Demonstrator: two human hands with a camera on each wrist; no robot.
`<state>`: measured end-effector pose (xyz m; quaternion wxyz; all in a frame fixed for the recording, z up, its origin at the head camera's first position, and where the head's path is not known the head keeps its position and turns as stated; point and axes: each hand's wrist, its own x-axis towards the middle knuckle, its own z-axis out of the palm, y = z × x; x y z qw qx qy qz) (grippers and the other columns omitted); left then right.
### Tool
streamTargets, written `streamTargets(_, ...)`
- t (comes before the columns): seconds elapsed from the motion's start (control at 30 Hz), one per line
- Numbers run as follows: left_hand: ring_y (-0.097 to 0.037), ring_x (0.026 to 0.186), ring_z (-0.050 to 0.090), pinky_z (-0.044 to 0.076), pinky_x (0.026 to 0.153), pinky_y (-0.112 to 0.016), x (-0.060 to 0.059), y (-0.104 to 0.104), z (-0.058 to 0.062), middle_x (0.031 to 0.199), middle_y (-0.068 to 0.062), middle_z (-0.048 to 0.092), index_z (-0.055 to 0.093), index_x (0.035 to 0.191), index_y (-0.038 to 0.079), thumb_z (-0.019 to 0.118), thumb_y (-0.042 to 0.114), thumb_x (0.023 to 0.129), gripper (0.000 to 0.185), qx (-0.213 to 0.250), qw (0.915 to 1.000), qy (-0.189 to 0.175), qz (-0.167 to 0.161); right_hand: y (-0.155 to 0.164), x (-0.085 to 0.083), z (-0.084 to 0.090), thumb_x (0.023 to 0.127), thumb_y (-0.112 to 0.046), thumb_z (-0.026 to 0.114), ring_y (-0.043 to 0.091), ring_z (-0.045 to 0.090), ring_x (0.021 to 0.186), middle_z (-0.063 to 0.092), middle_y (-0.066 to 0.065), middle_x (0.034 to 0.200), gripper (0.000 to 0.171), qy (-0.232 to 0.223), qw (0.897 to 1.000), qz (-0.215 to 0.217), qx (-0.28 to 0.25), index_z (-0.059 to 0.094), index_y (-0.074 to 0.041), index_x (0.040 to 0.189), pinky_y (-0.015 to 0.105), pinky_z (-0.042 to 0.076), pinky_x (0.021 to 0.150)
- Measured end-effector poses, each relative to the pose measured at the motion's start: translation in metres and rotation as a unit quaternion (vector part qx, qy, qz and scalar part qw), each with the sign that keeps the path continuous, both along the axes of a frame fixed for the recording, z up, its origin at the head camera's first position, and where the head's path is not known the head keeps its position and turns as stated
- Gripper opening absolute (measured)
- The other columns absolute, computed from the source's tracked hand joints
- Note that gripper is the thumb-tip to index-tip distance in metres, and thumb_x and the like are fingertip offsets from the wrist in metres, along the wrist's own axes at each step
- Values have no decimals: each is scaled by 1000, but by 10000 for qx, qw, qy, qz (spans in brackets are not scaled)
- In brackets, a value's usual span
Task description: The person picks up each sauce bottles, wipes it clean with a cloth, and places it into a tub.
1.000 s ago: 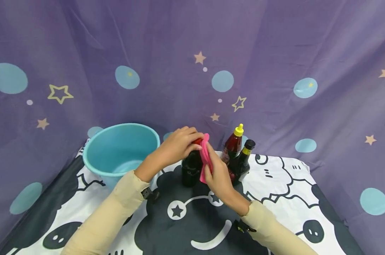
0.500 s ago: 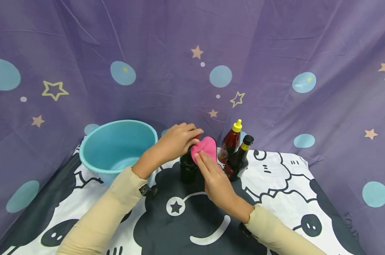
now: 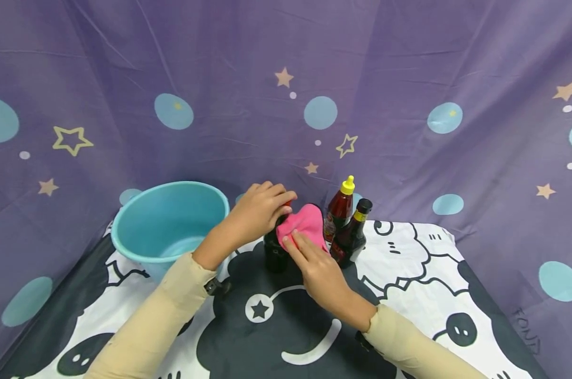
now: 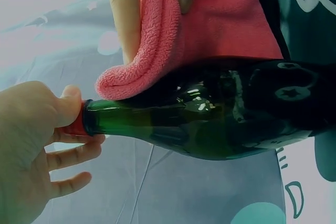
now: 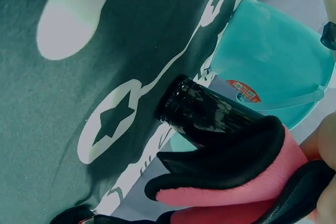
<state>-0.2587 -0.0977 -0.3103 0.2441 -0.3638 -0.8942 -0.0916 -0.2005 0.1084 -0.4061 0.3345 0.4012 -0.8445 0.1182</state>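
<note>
A dark green glass bottle [image 4: 226, 119] stands on the cloth-covered table, its base shown in the right wrist view. My left hand [image 3: 257, 213] holds the bottle by its red cap [image 4: 76, 121], thumb and fingers round it, with the lower fingers spread apart. A pink cloth with black edging [image 3: 309, 223] is pinched in my right hand [image 3: 321, 273]. The cloth lies against the bottle's side, and one fold reaches its neck in the left wrist view. Part of the bottle's body is hidden behind the cloth.
Right of the cloth stand a red sauce bottle with a yellow nozzle [image 3: 339, 208] and a dark bottle with a black cap [image 3: 352, 237], close together. A blue bucket [image 3: 139, 221] is left of my left hand. Behind hangs a purple curtain [image 3: 229, 63].
The pink cloth has turned from edge-on beside the bottle to spread flat across its near right side, with my right hand turning along. My left hand stays at the cap.
</note>
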Motion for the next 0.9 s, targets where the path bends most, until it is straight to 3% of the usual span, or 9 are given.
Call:
streamTargets(0.17,-27,99,64,53,93,-46,2,1,-3,112,-7,70,70,124,10,61,27,103,29,-94,9991,418,63,1,0,-1,77,11,77,33,67,122,65,20,137,65,154,9998,80,79,63,-4,138,43,56,97)
streamTargets(0.3,-26,99,64,53,94,-45,2,2,-6,112,-7,70,69,123,9,61,25,102,27,-61,9985,549,57,1,1,-1,75,8,81,33,70,117,68,19,131,60,303,9994,101,109,67,-4,133,43,58,94)
streamTargets(0.63,-24,104,68,53,94,-45,-1,2,-12,114,-5,69,69,122,10,58,25,104,26,591,9982,-68,-25,1,4,-4,76,-2,86,30,74,110,73,16,121,50,575,9979,12,312,73,-5,124,40,60,88)
streamTargets(0.9,-22,105,68,53,93,-46,-1,1,-15,114,-5,69,69,123,10,56,25,105,27,659,9978,12,-64,4,6,-11,75,0,85,29,74,109,74,16,120,48,661,9964,102,519,74,-4,122,39,60,89)
